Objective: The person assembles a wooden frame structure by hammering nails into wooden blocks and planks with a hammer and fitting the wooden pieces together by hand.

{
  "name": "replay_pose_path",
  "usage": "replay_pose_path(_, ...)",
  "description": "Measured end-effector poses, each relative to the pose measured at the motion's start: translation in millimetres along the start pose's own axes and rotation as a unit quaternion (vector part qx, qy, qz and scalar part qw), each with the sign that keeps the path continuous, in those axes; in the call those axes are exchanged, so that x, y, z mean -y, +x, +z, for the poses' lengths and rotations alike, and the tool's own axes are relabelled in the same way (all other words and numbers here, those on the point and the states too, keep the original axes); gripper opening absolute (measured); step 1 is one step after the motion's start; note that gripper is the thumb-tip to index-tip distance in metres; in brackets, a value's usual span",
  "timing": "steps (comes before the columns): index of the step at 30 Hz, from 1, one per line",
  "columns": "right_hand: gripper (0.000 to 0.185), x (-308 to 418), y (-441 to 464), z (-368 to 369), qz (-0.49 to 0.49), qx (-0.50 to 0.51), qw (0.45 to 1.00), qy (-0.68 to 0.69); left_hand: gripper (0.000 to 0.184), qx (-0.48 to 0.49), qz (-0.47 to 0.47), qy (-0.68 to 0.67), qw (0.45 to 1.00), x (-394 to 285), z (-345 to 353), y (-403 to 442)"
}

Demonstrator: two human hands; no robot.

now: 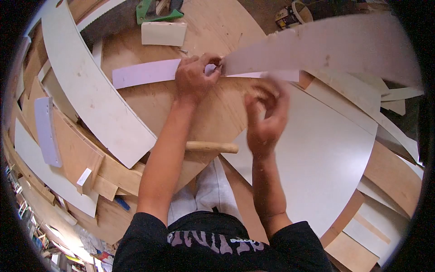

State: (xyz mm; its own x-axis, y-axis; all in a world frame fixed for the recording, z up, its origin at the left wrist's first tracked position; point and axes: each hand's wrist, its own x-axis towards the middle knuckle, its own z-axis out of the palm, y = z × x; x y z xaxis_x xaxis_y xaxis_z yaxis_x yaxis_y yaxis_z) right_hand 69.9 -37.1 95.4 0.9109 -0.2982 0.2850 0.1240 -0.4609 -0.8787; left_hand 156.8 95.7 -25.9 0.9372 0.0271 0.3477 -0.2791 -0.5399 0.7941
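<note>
My left hand (pixel 197 78) rests over a narrow white strip (pixel 145 73) on the plywood sheet. Its thumb and fingers are pinched together by the near end of a long pale board (pixel 317 50); what they hold is too small to make out. To the right, my right hand (pixel 269 120) is blurred, its fingers curved and apart with nothing visible in them. That hand is below the strip's right part and the pale board. A wooden handle (pixel 213 147) sticks out beside my left forearm; its other end is hidden.
A handsaw with a green handle (pixel 158 11) and a white block (pixel 163 34) lie at the back, with a small nail or screw (pixel 183 51) nearby. A long white panel (pixel 90 81) lies left, a large white sheet (pixel 312 158) right. A bucket (pixel 297 14) stands behind.
</note>
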Motion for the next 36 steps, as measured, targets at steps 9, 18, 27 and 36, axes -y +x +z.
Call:
replay_pose_path(9,0.063,-27,-75,-14,-0.024,0.371,0.888,-0.270,0.021,-0.006,0.015,0.033,0.999,-5,-2,-1)
replay_pose_path(18,0.033,-20,-102,-20,0.052,0.490,0.806,-0.329,0.021,0.006,0.011,0.022,1.000,-6,-6,2)
replay_pose_path(27,0.035,9,-125,-103,0.184,0.337,0.896,-0.223,0.022,0.027,0.037,-0.021,0.999,-1,-6,3)
replay_pose_path(36,0.039,47,-77,-20,0.238,0.255,0.927,-0.140,0.019,0.012,0.042,0.006,0.999,-1,-8,2)
